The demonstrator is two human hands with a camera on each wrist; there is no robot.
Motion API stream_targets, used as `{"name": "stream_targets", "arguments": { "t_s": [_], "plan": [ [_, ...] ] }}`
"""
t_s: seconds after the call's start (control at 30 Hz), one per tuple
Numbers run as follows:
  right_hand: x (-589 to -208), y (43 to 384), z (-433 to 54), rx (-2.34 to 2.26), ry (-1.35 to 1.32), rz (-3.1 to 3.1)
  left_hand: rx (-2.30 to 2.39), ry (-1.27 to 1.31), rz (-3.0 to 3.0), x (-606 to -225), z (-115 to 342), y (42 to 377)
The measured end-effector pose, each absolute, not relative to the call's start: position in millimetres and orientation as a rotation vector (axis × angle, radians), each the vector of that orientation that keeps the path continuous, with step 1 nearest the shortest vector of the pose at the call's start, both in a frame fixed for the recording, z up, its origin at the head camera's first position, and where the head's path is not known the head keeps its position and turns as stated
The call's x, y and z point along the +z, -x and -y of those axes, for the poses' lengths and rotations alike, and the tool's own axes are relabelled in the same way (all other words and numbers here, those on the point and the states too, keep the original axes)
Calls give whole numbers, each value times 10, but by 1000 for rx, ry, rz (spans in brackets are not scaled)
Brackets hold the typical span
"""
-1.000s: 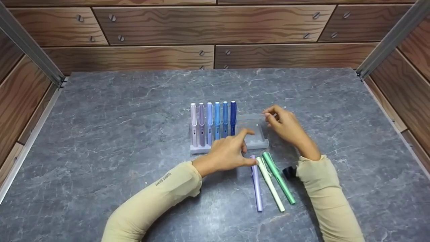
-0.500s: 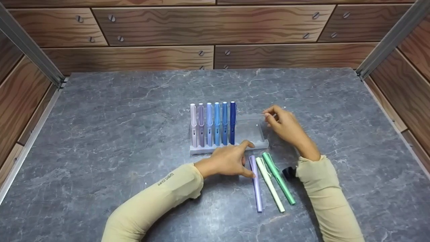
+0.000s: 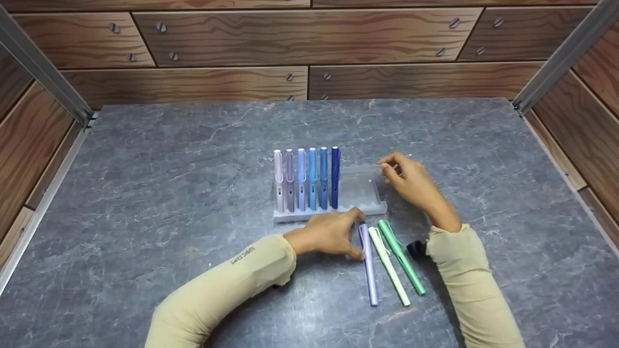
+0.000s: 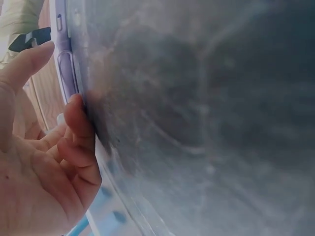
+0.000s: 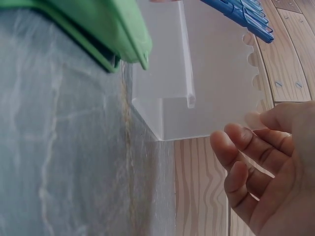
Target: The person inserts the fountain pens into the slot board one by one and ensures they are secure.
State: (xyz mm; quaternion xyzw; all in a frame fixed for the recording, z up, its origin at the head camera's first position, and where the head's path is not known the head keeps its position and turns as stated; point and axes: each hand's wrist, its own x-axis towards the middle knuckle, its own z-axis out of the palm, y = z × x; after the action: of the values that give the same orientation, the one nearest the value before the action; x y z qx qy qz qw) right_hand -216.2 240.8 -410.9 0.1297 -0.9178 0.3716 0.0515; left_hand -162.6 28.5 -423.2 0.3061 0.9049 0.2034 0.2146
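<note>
Head view: the left hand (image 3: pixel 329 234) has thumb and forefinger spread beside the loose purple pen (image 3: pixel 368 270) on the table (image 3: pixel 193 159); sleeve (image 3: pixel 227 275) lettering is illegible. Left wrist: contact is unclear. Right wrist: the right hand (image 5: pixel 275 172) pinches the clear stand (image 5: pixel 216 78).

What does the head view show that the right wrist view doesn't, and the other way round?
Only the head view: the lilac pen and the pale green pen lying on the table, plus both sleeves.

Only the right wrist view: the palm side of the right hand, and a close look at the clear stand from its end, showing its bent profile.

Both: the right hand at a corner of the stand, the green pen, blue pens in the stand, the marbled table and the wood-patterned wall.
</note>
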Motion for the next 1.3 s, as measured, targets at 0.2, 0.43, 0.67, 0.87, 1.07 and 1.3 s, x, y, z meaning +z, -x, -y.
{"name": "stream_targets", "arguments": {
  "t_s": [0.2, 0.43, 0.67, 0.87, 1.07, 1.3],
  "plan": [
    [-4103, 2170, -2420, 1125, -385, 2806, 489, -849, -2545, -4238, -323, 1616],
    [-4107, 2168, -2421, 1126, -394, 2795, 446, -854, -2561, -4259, -359, 1604],
    [-4100, 2156, -2412, 1127, -386, 2779, 420, -851, -2582, -4259, -380, 1590],
    [-4103, 2166, -2405, 1131, -376, 2777, 421, -853, -2601, -4256, -373, 1576],
    [-4100, 2166, -2404, 1117, -386, 2788, 508, -832, -2591, -4246, -322, 1570],
    [-4104, 2162, -2405, 1115, -393, 2810, 751, -800, -2513, -4236, -267, 1569]
  ]
}}
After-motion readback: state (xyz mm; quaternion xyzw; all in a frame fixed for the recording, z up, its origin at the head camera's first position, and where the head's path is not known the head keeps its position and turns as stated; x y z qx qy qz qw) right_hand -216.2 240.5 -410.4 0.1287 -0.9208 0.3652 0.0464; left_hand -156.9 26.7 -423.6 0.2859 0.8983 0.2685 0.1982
